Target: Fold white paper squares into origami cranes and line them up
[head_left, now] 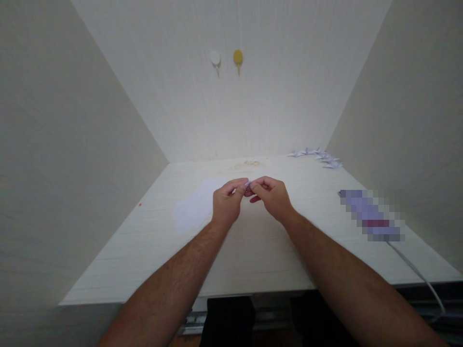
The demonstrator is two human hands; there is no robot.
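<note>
Above the middle of the white table, my left hand [228, 200] and my right hand [270, 193] meet at their fingertips. Between them they pinch a small folded piece of white paper [248, 183], mostly covered by the fingers. Both hands are closed on it, thumbs towards me. Left of my left hand, white paper sheets [193, 205] lie flat on the table. Several folded paper cranes [331, 163] stand in the far right corner.
The white table [144, 260] is bounded by walls on three sides. A pixelated phone-like object [369, 214] lies at the right, a white cable [415, 270] running over the front edge. White [215, 58] and yellow [238, 57] hooks are on the back wall.
</note>
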